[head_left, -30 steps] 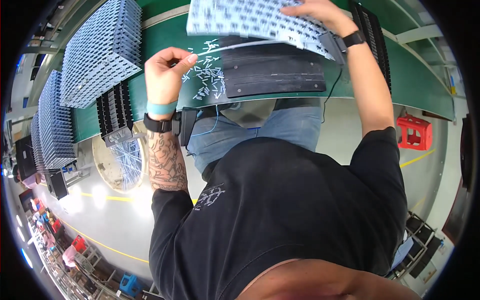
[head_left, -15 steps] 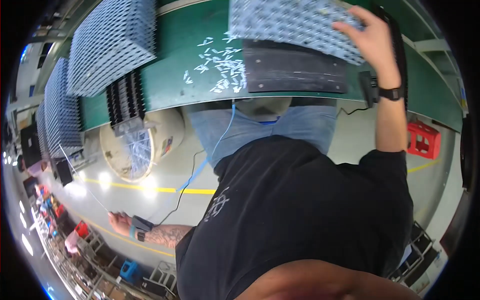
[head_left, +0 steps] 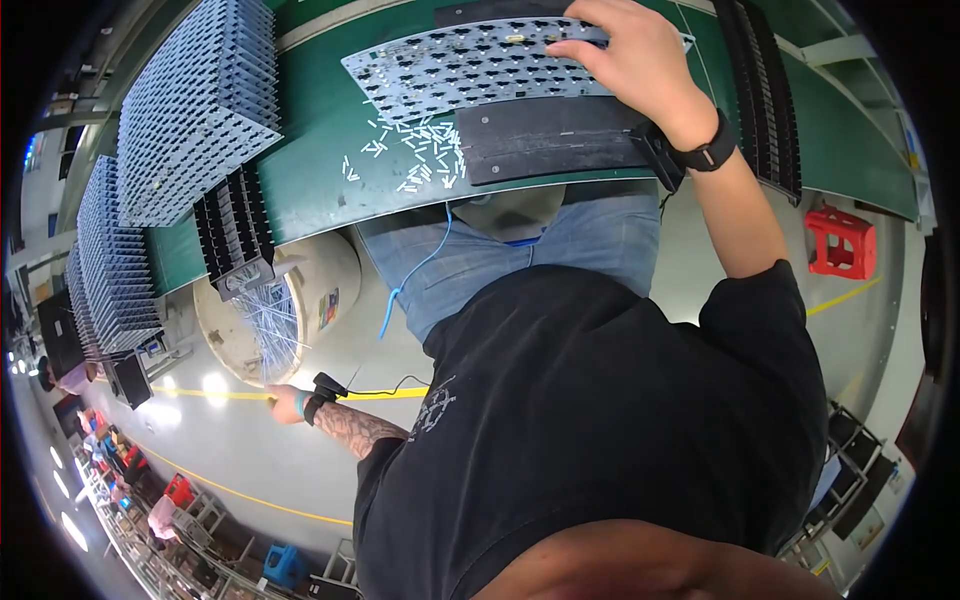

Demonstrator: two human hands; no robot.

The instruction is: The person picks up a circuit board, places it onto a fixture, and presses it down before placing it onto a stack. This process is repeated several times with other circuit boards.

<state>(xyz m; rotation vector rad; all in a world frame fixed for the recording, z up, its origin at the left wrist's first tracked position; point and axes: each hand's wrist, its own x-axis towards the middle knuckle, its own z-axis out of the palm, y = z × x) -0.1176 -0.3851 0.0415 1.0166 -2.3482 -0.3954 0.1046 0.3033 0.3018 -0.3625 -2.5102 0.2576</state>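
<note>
A light-blue panel (head_left: pixel 460 70) with rows of black cut-outs lies tilted over the green worktable (head_left: pixel 320 150). At its far right edge my right hand (head_left: pixel 640 65) grips it, thumb on the near face and fingers around the far side. Just nearer to me sits a dark flat plate (head_left: pixel 550 140) with small screws. Small white pieces (head_left: pixel 425 150) are scattered left of that plate. My left hand (head_left: pixel 288 403) hangs low at the left, beside the rim of a cream bucket (head_left: pixel 340 285) filled with thin pale strips (head_left: pixel 270 320). Its fingers are too small and partly hidden to read.
Tall stacks of similar light-blue panels (head_left: pixel 195 120) stand at the left. A black slotted rack (head_left: pixel 235 230) juts over the table's near edge, and another black rack (head_left: pixel 765 110) lies at the right. A red stool (head_left: pixel 842 243) stands on the floor. A blue cord (head_left: pixel 425 260) hangs by my lap.
The panel has shifted left with my right hand, uncovering a dark piece behind it. My left hand has come up and right to the bucket; the long thin strip it held is no longer visible.
</note>
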